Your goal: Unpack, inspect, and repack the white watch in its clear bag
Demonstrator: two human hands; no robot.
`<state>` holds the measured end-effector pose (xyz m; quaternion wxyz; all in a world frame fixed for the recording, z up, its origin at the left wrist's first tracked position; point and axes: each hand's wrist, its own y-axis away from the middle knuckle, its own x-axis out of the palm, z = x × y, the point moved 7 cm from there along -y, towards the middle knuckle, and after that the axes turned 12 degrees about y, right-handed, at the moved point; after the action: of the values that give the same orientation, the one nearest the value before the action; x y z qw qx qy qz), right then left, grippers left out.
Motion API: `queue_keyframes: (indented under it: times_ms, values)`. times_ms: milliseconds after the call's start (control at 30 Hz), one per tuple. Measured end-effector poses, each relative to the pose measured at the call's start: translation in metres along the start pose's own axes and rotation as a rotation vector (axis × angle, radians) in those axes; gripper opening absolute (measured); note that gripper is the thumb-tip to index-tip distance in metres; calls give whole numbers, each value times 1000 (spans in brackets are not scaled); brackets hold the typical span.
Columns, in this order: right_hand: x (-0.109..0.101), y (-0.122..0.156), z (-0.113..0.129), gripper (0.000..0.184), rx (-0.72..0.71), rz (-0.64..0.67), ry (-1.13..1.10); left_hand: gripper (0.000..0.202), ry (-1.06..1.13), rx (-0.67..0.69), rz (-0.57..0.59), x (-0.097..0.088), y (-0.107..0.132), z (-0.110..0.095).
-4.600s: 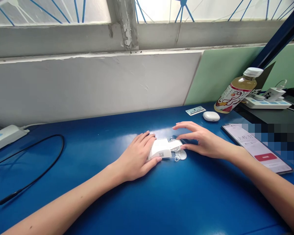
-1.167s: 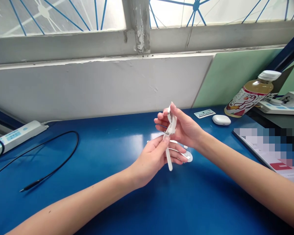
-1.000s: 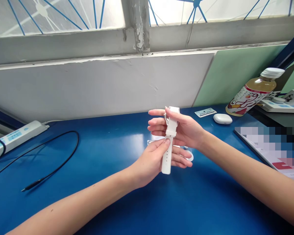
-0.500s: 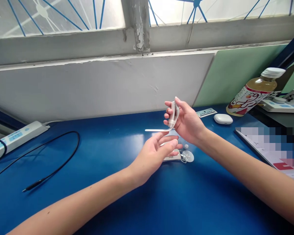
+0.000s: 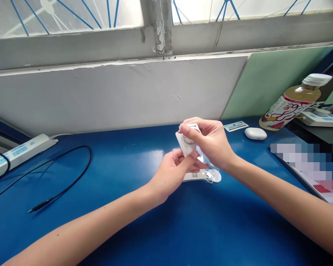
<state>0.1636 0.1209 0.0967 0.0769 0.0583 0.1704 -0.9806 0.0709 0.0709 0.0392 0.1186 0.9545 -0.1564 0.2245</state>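
Above the table, in the middle of the head view, my two hands hold a small white flat device [image 5: 188,142] with a round, ringed mark on its face. My left hand [image 5: 169,173] pinches its lower edge between thumb and fingers. The right hand [image 5: 211,140] is closed round its upper right part, thumb across the front, and covers much of it. Below my hands lie a white box [image 5: 194,176] with a printed code, a crinkled clear plastic bag [image 5: 209,176] and a pale round disc [image 5: 216,176].
On the blue table [image 5: 122,229], a black cable [image 5: 66,192] and a white power strip [image 5: 19,153] lie left. To the right are a white earbud case [image 5: 255,133], a printed card [image 5: 235,126], a drink bottle [image 5: 296,101] and a partly blurred flat item [image 5: 322,189].
The device has turned so that its flat ringed face shows. My right hand has shifted its hold to the device's top, and my left hand now grips the lower edge.
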Motion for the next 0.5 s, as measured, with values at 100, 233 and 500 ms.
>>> queue_keyframes:
  times_ms: [100, 233, 500]
  values:
    - [7, -1, -6, 28, 90, 130, -52, 33, -30, -11, 103, 12, 5, -1]
    - [26, 4, -14, 32, 285, 443, -386, 32, -39, -62, 160, 18, 8, 0]
    - [31, 9, -12, 32, 390, 554, -611, 33, 18, -222, 147, 17, 12, 12]
